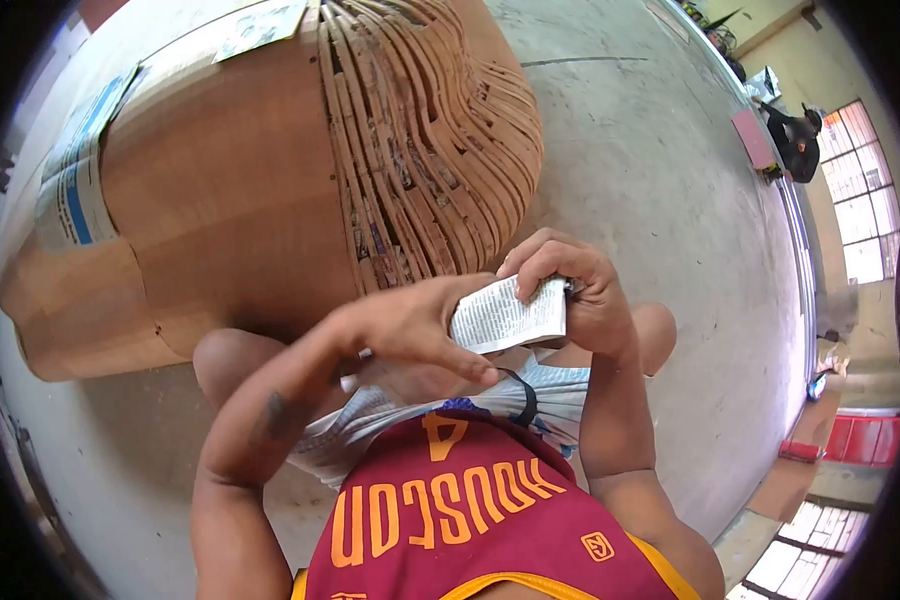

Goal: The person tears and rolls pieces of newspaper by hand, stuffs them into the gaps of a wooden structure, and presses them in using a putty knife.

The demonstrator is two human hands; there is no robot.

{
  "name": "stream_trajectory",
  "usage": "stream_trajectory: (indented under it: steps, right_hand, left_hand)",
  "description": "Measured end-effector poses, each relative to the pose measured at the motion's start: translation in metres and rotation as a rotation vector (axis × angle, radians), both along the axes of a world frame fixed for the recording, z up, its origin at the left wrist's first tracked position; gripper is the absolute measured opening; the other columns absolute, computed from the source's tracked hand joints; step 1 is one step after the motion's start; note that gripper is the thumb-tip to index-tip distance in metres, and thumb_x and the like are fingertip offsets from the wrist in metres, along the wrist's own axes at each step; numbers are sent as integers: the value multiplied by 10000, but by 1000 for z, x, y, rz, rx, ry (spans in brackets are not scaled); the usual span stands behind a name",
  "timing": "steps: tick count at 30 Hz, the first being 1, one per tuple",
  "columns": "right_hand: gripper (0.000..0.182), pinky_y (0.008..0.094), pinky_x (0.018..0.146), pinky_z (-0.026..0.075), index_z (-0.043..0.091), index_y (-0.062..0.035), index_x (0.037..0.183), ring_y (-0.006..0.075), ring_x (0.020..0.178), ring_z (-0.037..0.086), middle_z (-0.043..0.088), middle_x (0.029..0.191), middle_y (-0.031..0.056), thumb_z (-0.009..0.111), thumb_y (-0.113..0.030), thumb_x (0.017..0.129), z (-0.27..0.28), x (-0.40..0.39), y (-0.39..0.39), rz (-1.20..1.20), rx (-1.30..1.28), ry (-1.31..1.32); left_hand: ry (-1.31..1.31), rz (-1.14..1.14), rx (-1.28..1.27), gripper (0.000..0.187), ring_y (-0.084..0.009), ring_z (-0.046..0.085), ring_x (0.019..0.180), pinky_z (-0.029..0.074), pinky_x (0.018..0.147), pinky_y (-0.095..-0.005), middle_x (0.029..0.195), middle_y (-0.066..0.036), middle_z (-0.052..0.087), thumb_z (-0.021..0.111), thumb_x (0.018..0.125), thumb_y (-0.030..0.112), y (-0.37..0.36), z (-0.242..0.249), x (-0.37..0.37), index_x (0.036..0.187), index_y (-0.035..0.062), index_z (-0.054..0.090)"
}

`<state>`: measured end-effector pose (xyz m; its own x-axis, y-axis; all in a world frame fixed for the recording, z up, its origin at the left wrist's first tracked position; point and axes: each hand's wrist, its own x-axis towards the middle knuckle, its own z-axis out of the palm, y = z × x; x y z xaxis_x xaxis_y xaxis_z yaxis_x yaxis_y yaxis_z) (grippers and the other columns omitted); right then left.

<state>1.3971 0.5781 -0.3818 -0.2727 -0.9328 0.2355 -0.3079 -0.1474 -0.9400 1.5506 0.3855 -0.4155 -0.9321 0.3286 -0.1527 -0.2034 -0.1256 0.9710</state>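
A small folded piece of printed paper (510, 316), white with dense dark text, is between my two hands above my lap. My left hand (420, 322) holds its left end, with the thumb extended along the near side and the other fingers partly hidden behind the paper. On the right, my right hand (575, 285) grips the other end, its fingers curled over the top edge. Something small and dark shows under the paper by the right palm, too hidden to name. Just beyond my hands stands a large brown cardboard piece (240, 170) with many layered, wavy edges (425, 150).
Printed sheets (75, 195) are on the cardboard's left side. Grey concrete floor (660, 170) spreads around me. A person in dark clothing (798, 145) is far off at the right, near a window (855, 190). A red crate-like object (865, 440) is at the right edge.
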Motion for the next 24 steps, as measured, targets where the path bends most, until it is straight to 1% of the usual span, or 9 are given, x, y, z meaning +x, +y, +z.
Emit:
stream_trajectory:
  steps: [2,6,7,11,14,15,18,19,24]
  right_hand:
    - [201,322,885,559,749,-57,938,171,967,705,735,1040,76,730,123,853,-12,8,4,-93,2,-4]
    - [558,361,1078,521,634,-19,1374,232,1263,642,677,1366,137,803,-26,843,-38,5,23,-156,-107,-596]
    - [930,401,1167,478,393,-19,1612,272,1385,572,576,1523,178,865,-161,823,-42,1,23,-77,-198,-876]
    - [1221,406,1175,470,210,-27,1693,283,1370,607,560,1538,230,957,-316,771,-37,18,12,140,-161,-965]
    - [592,402,1090,543,548,6,1480,265,1223,711,748,1276,215,794,-83,949,-24,26,2,-112,-120,-607]
    - [317,411,995,604,604,-7,1320,300,1160,746,764,1190,229,686,-47,1017,-26,27,0,-182,-100,-593]
    - [223,376,910,627,598,-24,1255,279,1106,761,770,1129,178,657,-96,1052,-31,35,-3,-324,-71,-747]
    - [145,360,909,630,617,-15,1204,244,1068,769,731,983,98,606,-99,1086,-28,41,-6,-390,-45,-727]
    - [155,422,940,630,554,-58,1235,298,1070,756,762,1106,192,525,-121,1095,-56,41,-19,-693,-305,-1033]
  left_hand:
    - [-52,106,-3,583,-128,662,1045,538,948,-318,1100,-29,722,940,850,266,23,-20,12,1283,13,644]
    - [-167,193,85,455,-102,660,1010,545,888,-294,1064,-17,717,871,882,208,35,-26,25,1234,10,662]
    - [-216,221,133,438,-96,659,1004,547,880,-291,1061,-16,715,853,887,192,35,-22,28,1235,8,661]
    - [-175,229,346,449,-101,653,1000,554,881,-304,1096,-31,702,812,871,150,52,-15,15,1257,-4,644]
    - [-77,247,131,537,-133,634,1042,532,911,-312,1097,-36,673,874,832,191,68,-7,-3,1256,-3,607]
    - [24,366,44,676,-260,701,1019,553,934,-395,1103,-130,724,864,776,303,72,-2,-6,1298,-26,587]
    - [-27,328,-271,626,-213,663,1033,533,923,-352,1060,-88,681,855,767,273,68,-17,-3,1256,-1,577]
    - [-68,341,-388,610,-380,728,1026,548,931,-435,1057,-228,730,829,791,314,65,-9,-2,1256,9,581]
    - [-225,479,-344,332,-275,714,777,561,734,-415,877,-167,713,695,920,165,66,-48,8,1221,61,602]
